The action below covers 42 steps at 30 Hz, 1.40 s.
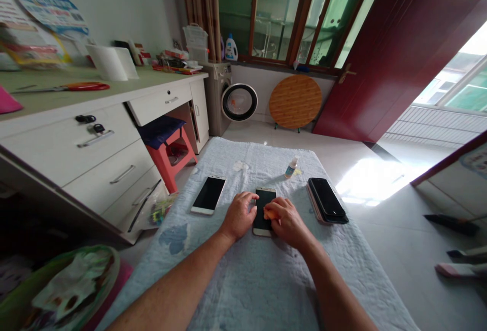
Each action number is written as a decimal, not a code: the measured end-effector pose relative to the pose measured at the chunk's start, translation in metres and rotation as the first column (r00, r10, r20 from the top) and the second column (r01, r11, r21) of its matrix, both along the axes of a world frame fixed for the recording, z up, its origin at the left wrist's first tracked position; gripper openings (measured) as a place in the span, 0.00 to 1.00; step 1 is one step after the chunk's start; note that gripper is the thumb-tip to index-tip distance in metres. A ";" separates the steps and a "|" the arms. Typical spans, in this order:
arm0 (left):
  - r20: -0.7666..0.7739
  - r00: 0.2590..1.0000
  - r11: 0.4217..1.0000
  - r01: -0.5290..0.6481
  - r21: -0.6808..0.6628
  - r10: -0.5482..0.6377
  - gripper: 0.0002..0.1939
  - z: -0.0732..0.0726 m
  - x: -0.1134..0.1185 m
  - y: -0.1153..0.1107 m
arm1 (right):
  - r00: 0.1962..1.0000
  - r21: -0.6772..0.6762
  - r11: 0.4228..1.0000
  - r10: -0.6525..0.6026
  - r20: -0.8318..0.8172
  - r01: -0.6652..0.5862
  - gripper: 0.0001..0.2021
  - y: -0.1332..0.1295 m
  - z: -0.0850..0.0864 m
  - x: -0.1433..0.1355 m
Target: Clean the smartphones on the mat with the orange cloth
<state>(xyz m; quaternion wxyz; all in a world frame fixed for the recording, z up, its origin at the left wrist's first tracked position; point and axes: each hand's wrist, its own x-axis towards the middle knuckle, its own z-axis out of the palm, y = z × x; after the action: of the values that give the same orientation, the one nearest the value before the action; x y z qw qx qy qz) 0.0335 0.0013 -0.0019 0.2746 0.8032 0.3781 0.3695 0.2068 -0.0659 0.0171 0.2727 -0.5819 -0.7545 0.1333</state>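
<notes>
The right hand point(287, 222) is covering most of an orange cloth point(271, 214) and part of the middle phone point(264, 196) — the left hand point(239, 214) is hiding some of that phone's left edge. The black phone point(327, 197) is concealing much of the stack beneath. The bottle point(291, 168) is carrying print too small to read — and the bottom edge is cutting off both forearms point(182, 288) and the tub point(115, 265).

A pale-framed phone point(261, 217) lies flat, screen dark and upward, beneath a small orange wad point(271, 214).
</notes>
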 end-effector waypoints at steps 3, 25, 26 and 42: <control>0.008 1.000 1.000 -0.003 -0.002 0.003 0.15 -0.001 0.000 0.001 | 1.000 0.015 1.000 0.000 0.009 0.000 0.08 -0.001 0.003 -0.002; -0.038 0.999 0.999 -0.034 -0.022 0.033 0.16 -0.001 -0.002 0.002 | 0.980 -0.022 0.982 -0.191 -0.058 0.190 0.08 0.010 -0.008 0.005; -0.039 0.999 0.999 -0.037 -0.026 0.036 0.16 -0.001 -0.002 0.002 | 0.983 -0.043 0.984 -0.173 -0.066 0.171 0.09 0.008 -0.006 0.005; -0.446 0.784 0.896 0.319 -0.309 -0.432 0.70 0.011 -0.023 0.008 | 0.981 -0.060 0.987 -0.153 -0.118 0.146 0.09 0.006 -0.004 -0.002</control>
<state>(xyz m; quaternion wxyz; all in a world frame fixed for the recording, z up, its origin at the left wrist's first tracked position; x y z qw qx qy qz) 0.0101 0.0095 0.0091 0.3203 0.8956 0.3059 0.0409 0.2048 -0.0595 0.0136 0.3128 -0.6345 -0.6868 0.1672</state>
